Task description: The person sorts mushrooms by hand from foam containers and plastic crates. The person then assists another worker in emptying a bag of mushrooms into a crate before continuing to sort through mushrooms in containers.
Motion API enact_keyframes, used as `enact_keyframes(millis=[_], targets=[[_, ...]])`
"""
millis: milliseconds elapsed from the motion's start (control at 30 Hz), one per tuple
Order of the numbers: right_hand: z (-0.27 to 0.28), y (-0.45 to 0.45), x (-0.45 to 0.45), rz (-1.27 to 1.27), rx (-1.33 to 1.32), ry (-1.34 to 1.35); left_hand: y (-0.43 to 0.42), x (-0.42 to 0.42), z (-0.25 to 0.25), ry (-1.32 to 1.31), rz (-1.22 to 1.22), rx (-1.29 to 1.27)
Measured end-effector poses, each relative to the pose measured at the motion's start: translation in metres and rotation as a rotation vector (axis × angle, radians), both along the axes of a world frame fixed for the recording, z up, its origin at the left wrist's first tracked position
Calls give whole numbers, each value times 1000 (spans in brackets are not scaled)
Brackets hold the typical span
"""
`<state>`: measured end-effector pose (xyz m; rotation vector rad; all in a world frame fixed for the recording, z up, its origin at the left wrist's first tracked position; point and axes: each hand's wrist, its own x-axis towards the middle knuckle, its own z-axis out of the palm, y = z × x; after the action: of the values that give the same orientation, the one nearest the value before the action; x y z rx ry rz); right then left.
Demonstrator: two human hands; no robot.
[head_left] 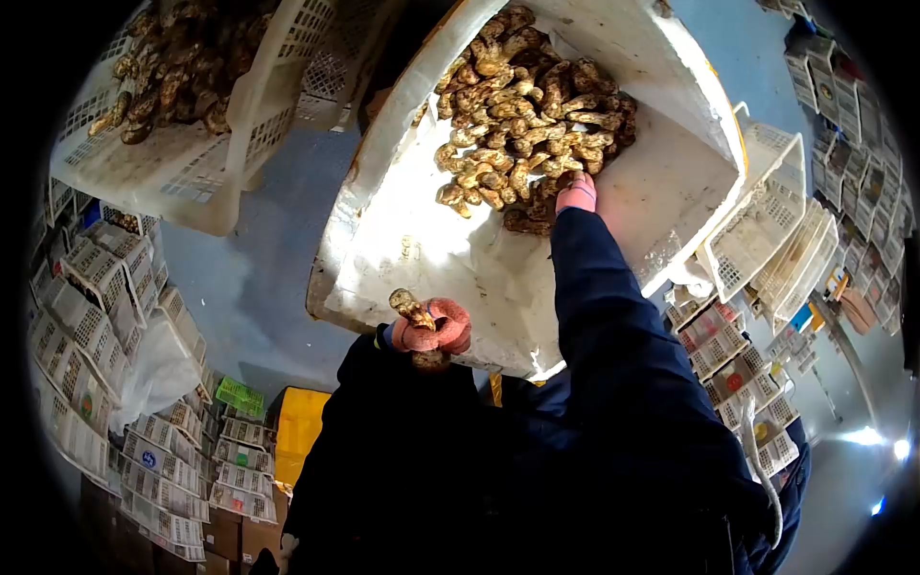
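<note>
My left hand [447, 326], in a pink knit glove, is closed around a brown, knobbly mushroom [410, 307] just above the near edge of a white foam box [450, 278]. Part of that mushroom sticks out on either side of my fingers. My right hand [577, 195], also in pink, reaches into the box and touches the near right edge of a heap of brown mushrooms [517, 125]. Its fingers are mostly hidden against the heap, so their grip is unclear. The heap fills the far part of the box.
At the upper left stands a white plastic crate [201, 182] holding more mushrooms. Perforated baskets [762, 211] are stacked right of the box. Rows of stacked crates [105, 278] line the left side, near a yellow container [302, 431]. Blue-grey floor [273, 259] shows between them.
</note>
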<state>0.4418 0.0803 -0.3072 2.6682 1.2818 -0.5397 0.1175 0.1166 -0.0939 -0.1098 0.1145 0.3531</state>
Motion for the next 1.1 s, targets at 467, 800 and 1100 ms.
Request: enact_keyframes(millis=[467,800,1100], targets=[[24,37,8,504,-534,-102,-3,-2,2,147,58,-20],[20,31,16,545,-520,7,-3,5,-9,23,170,-50],[218,47,-69,-121,-115,1153,0,11,-7,323,145,-190]])
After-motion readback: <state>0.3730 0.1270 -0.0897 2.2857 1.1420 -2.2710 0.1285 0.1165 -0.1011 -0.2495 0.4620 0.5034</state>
